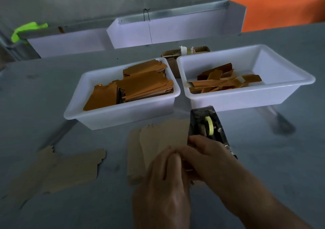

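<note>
Head view, lower centre of the frame. A pale cardboard blank (158,140) lies flat on the grey desk (263,167), its right edge just beside a black tape dispenser (207,126) that carries a yellow-green tape roll (209,125). The left hand (163,181) and the right hand (209,156) meet over the near end of the blank, fingers curled and tips touching each other. A sliver of orange-brown card shows between them, but whether either hand is clamped on it cannot be told. The right hand's thumb lies against the near left corner of the dispenser.

Lower left: a second cardboard blank (58,170) lies flat, well apart from the hands. Centre: two white plastic tubs stand side by side just beyond the dispenser. The left tub (98,119) holds stacked orange-brown die-cut blanks (146,86); the right tub (246,98) holds loose folded orange-brown strips (221,82). A small open carton (173,65) stands behind and between them. Upper frame: white trough-shaped housings (167,31), a bright green tape wrap (24,30) at the upper left and an orange sheet (284,8) at the upper right.
</note>
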`<state>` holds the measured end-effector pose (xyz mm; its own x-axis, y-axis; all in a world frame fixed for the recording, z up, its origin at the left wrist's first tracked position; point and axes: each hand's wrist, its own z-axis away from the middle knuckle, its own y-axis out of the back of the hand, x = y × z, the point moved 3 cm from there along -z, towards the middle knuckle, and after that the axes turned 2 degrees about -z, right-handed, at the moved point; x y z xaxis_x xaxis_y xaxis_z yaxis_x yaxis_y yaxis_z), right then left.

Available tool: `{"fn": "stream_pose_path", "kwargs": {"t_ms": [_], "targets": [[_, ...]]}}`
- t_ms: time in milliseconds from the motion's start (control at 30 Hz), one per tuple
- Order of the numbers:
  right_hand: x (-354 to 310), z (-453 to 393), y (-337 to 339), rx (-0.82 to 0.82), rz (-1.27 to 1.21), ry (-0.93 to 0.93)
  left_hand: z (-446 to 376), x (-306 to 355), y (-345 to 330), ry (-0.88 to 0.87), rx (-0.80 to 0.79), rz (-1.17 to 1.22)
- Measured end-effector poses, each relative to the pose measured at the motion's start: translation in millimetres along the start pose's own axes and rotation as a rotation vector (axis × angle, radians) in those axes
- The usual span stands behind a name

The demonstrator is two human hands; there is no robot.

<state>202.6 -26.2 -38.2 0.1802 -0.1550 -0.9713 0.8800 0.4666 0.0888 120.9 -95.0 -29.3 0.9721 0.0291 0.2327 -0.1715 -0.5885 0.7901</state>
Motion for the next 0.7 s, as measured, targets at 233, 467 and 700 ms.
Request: {"fn": "stream_pose_path", "kwargs": {"t_ms": [233,467,700], "targets": [[11,-4,10,0.121,0.002,0.005,-1,-6,6,0.132,0.032,0.288],[11,9,2,-0.058,-0.116,-0.006,-13,-56,-8,0.886,-0.224,1.183],[0,19,10,0.200,0.236,0.196,-9,-47,-14,0.829,-0.400,1.377]]}}
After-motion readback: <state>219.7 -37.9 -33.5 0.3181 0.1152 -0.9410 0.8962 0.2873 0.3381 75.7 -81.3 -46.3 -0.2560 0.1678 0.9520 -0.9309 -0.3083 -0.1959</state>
